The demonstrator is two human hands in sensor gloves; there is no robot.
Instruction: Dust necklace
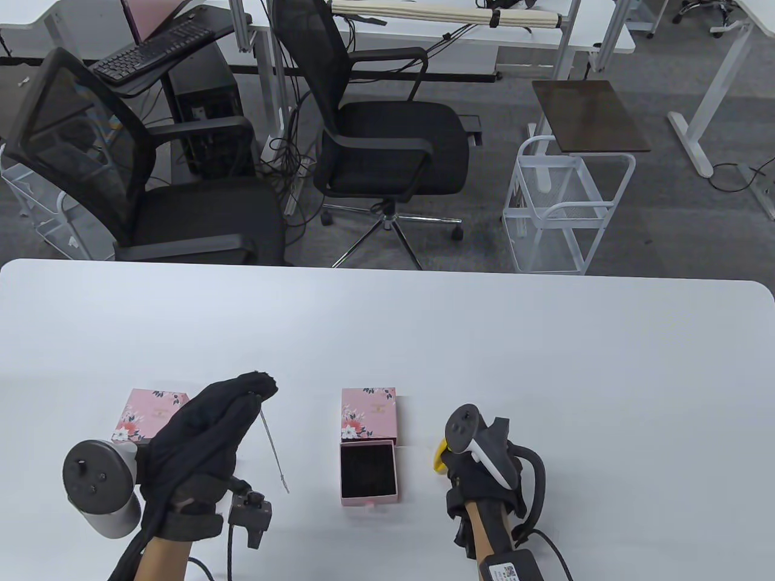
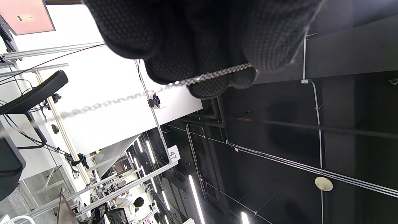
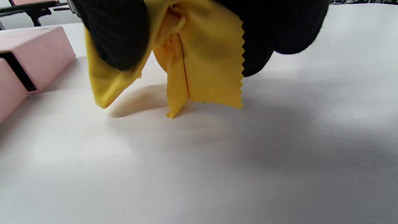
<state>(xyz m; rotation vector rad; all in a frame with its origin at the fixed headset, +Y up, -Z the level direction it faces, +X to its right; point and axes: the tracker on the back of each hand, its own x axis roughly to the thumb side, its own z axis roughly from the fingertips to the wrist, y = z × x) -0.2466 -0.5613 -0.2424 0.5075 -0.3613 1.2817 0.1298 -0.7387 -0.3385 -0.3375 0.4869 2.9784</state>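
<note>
My left hand (image 1: pixel 257 387) is raised above the table and pinches one end of a thin silver necklace (image 1: pixel 273 448). The chain hangs down to the right of the hand, its lower end close to the table. In the left wrist view the chain (image 2: pixel 214 74) runs across my gloved fingertips (image 2: pixel 205 85). My right hand (image 1: pixel 478 466) rests low on the table right of the open box and grips a yellow cloth (image 1: pixel 440 457). The cloth (image 3: pixel 202 65) hangs from my fingers (image 3: pixel 115 34) in the right wrist view, its corners touching the table.
A pink floral jewellery box (image 1: pixel 368 445) lies open at centre, its black-lined drawer (image 1: pixel 368 472) pulled toward me. A second pink floral box (image 1: pixel 148 414) lies behind my left hand. Office chairs and a white wire cart stand beyond the table's far edge.
</note>
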